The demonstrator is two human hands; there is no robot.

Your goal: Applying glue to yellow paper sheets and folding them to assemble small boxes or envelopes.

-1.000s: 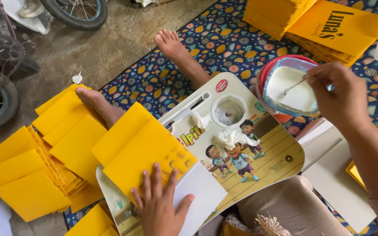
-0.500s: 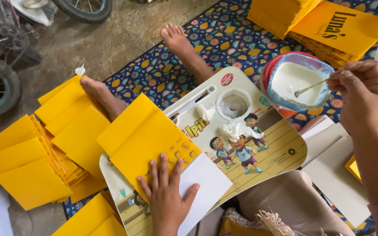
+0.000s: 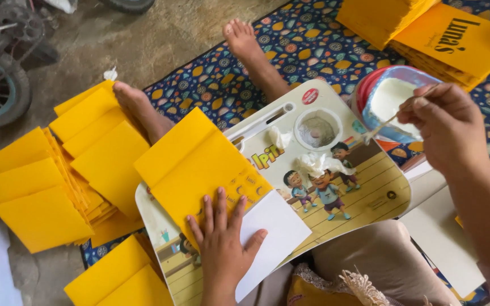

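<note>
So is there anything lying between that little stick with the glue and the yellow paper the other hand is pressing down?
Only two crumpled white tissue scraps on the cartoon lap tray, lying low between the stick in the right hand and the yellow folded sheet under the left hand.

yellow folded paper envelope [image 3: 199, 164] on cartoon-printed plastic lap tray [image 3: 370, 198] | round bowl of white paste [image 3: 392, 102] right, beside tray | spread yellow envelopes [image 3: 46, 187] left
</note>
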